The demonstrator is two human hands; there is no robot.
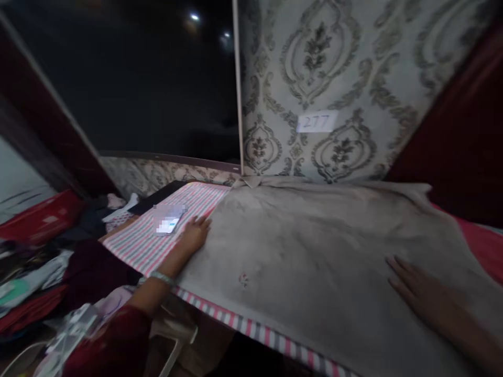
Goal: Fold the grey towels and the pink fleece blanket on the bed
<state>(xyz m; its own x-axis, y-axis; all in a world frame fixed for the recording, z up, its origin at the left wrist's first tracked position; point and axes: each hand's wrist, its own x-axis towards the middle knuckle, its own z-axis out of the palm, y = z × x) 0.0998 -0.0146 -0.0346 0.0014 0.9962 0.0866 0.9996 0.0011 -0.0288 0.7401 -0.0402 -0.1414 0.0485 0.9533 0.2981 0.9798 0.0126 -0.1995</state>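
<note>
Nearest you, the striped cover (249,325) shows along the front edge beneath the grey cloth (283,241), which lies spread across it with shallow wrinkles. Your right hand (422,290) is over the cloth's right part, fingers apart, clamped on nothing. Your left hand (195,234) lies at its left edge, fingers outstretched and slightly apart, just beside the phone (170,222). The cloth looks soft and limp, probably light for its size and unlikely to slip or break; its edges or corners should give the best hold. Its near right part runs out of view, your palms' contact is hidden, and blur obscures the small mark (244,280). Farther back, the cloth's rumpled far edge meets the patterned wall (353,78).
</note>
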